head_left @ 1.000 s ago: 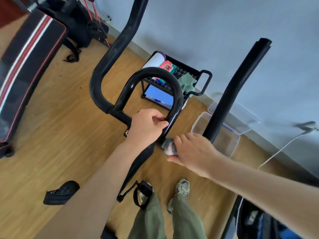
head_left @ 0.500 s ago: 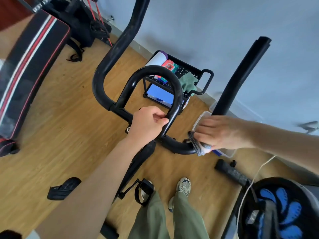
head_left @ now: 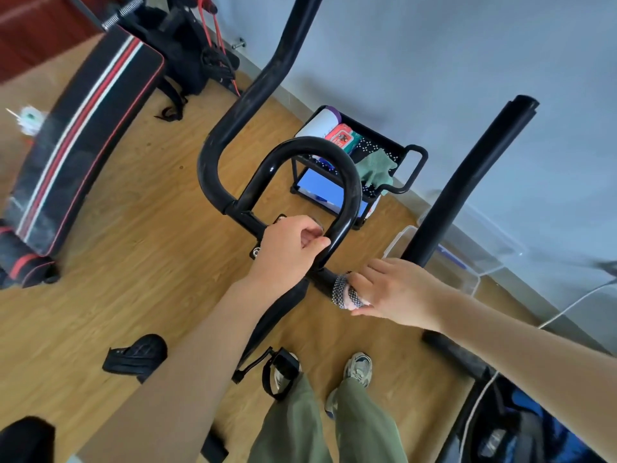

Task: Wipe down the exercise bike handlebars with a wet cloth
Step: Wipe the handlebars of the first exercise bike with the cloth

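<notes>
Black tubing forms the handlebars point(head_left: 310, 142) of the exercise bike: a glossy centre loop, a curved bar rising on the left and a foam-covered post on the right. The left hand point(head_left: 290, 248) has its grip closed round the loop's right leg, just above where that leg meets the crossbar, with fingers and thumb curled about the tube. The right hand point(head_left: 397, 292) holds the cloth point(head_left: 344, 292), a speckled black-and-white rag, in its grip; the cloth is wrapped round the crossbar just right of the loop's base, fingers lying over the top and thumb beneath. Below, on the wooden floor point(head_left: 150, 245), stand two pale sneakers point(head_left: 359, 365) under green trouser legs, beside a strapped pedal point(head_left: 280, 369). Beyond the loop sits a black cart point(head_left: 414, 155) with a green rag point(head_left: 377, 168) draped on it, a clear plastic box point(head_left: 397, 235) near it, and a padded board point(head_left: 83, 135) with red and white stripes at far left.
</notes>
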